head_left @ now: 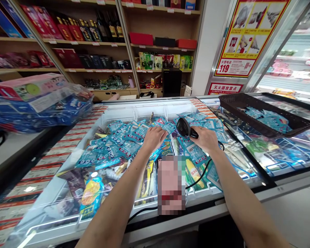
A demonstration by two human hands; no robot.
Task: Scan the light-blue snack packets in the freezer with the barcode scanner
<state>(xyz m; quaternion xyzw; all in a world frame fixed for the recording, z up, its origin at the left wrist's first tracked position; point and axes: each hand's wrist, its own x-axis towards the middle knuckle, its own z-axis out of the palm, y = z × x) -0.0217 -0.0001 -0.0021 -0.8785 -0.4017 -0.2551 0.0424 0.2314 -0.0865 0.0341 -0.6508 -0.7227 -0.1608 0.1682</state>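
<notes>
My right hand [206, 138] is closed round the handle of a black barcode scanner [184, 127], its head pointing left over the open chest freezer [67, 220]. A black cable [200, 177] runs from the scanner down across the freezer's front. My left hand [153, 137] rests palm down with its fingers apart on a heap of small blue packets [119, 144] inside the freezer. The fingertips are partly hidden among the packets, and I cannot see anything gripped in them.
A black mesh basket [294, 119] with several blue packets sits on the closed freezer lid at right. Stacked blue boxes wrapped in plastic [36, 103] lie on the counter at left. Wooden shelves [160, 46] of goods stand behind. Other frozen items [91, 194] fill the near bins.
</notes>
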